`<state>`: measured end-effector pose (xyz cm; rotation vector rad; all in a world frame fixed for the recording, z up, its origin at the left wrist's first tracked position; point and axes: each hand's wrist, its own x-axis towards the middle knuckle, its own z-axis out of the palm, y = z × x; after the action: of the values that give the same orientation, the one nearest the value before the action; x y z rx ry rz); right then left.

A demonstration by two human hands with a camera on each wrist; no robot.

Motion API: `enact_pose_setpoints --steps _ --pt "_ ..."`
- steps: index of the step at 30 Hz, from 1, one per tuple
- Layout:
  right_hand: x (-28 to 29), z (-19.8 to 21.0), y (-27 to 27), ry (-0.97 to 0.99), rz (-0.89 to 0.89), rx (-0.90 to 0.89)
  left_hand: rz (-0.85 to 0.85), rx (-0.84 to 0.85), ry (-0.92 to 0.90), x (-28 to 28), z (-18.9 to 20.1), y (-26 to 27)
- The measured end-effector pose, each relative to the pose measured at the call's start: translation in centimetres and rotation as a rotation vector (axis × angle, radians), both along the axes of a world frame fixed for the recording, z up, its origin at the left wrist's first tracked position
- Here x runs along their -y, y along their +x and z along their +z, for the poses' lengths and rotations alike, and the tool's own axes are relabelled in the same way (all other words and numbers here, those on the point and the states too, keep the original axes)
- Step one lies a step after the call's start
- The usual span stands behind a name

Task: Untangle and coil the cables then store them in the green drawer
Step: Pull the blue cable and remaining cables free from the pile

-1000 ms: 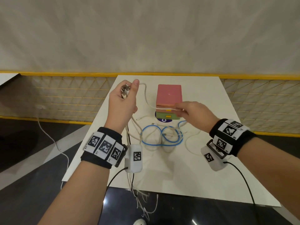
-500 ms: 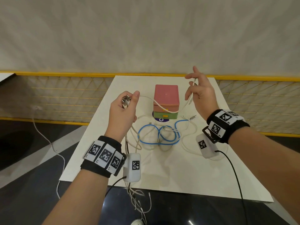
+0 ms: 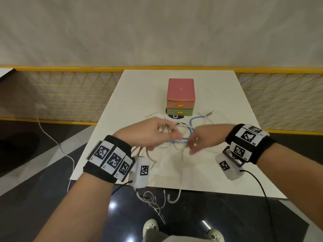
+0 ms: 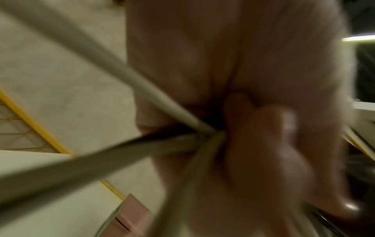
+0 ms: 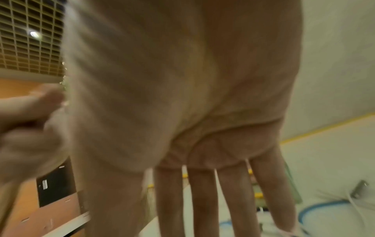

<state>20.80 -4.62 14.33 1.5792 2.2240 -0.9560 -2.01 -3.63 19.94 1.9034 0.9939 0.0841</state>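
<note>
Blurred left hand [image 3: 150, 131] around white cable [image 4: 97, 154]; cable ends hidden.

This looks like an indoor test or recording space, not a home. A white table [image 3: 218, 172] stands alone in the middle of the frame on a dark glossy floor [image 3: 35, 189] with pale stripes. Behind it, across the whole width, runs a low yellow-framed net fence [image 3: 70, 95], and above that a plain pale wall [image 3: 157, 28]. The right wrist view shows a grid ceiling [image 5: 30, 40] in its upper left.
</note>
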Motion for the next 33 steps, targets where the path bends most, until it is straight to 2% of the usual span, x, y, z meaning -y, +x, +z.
enact_pose_setpoints --steps 2,3,5,7,10,12,14,17,20,23,26,28,33 --pt "-0.9 0.8 0.2 0.257 -0.062 -0.094 -0.160 -0.081 -0.091 0.9 0.7 0.0" --pt "-1.0 1.6 0.0 0.345 -0.076 -0.170 -0.172 -0.033 -0.122 1.1 1.0 0.1" --pt "-0.7 3.2 -0.9 0.384 -0.084 -0.382 -0.106 0.194 -0.136 1.2 1.5 0.3" --pt "0.4 5.0 -2.6 0.231 -0.049 -0.567 0.009 0.428 -0.099 1.2 1.8 0.8" --pt "1.9 5.0 -5.4 -0.118 0.000 -0.790 0.143 0.611 -0.012 0.7 1.9 1.6" --pt "2.6 3.5 -7.1 -0.145 -0.107 -0.956 0.255 0.681 0.030 0.3 1.8 1.9" --pt "3.4 1.7 -8.5 -0.082 -0.209 -1.047 0.386 0.765 0.061 -0.2 1.7 2.0" --pt "4.9 -2.1 -9.5 0.083 -0.230 -0.995 0.571 0.888 0.091 -1.2 1.6 1.4" --pt "6.0 -6.7 -8.5 0.065 -0.187 -0.748 0.693 0.975 0.097 -2.1 1.5 0.4" --pt "5.6 -9.5 -6.2 0.006 -0.101 -0.528 0.687 0.925 0.107 -2.4 1.0 -0.3" --pt "3.1 -9.5 -3.4 0.002 0.018 -0.369 0.637 0.838 0.083 -2.4 0.4 -0.4" --pt "0.8 -9.2 -2.0 0.065 -0.053 -0.318 0.622 0.814 0.043 -2.6 -0.1 -0.3" --pt "-4.6 -9.0 -0.7 0.440 -0.350 -0.183 0.665 0.768 -0.005 -2.7 -1.9 -0.1"
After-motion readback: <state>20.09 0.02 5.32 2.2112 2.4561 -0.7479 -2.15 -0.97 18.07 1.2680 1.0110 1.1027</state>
